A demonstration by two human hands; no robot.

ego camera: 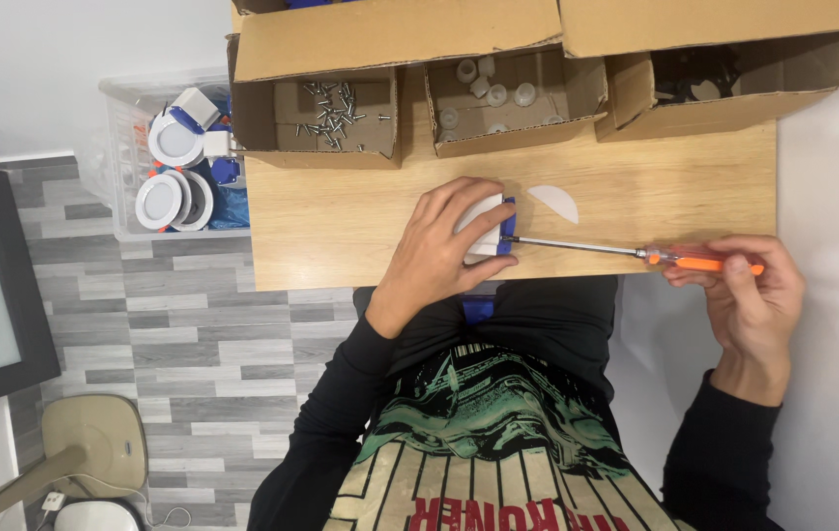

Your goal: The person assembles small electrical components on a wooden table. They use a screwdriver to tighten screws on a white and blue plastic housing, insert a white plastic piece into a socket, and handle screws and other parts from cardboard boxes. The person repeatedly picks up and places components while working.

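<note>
At the far left, about nine o'clock from the wooden table (360,221), a clear plastic bin (124,157) on the grey plank floor holds round white light fittings (175,167) with blue clips. Along the table's twelve o'clock edge stand three open cardboard boxes: the left box (326,118) contains loose screws (336,110), the middle box (513,103) holds small white plastic caps, and the right box (724,88) holds dark parts that are too shadowed to identify. Near the table's centre, the left hand (439,256) lies over a white fitting with a blue clip (490,231), fingers curled and spread across its top, pressing it against the table. Just beyond it, toward one o'clock, a white half-disc (554,202) lies flat on the wood. A screwdriver (626,251) with an orange handle runs from the fitting's blue edge toward three o'clock, where the right hand (749,295) pinches the handle between thumb and fingertips, off the table's right edge.
</note>
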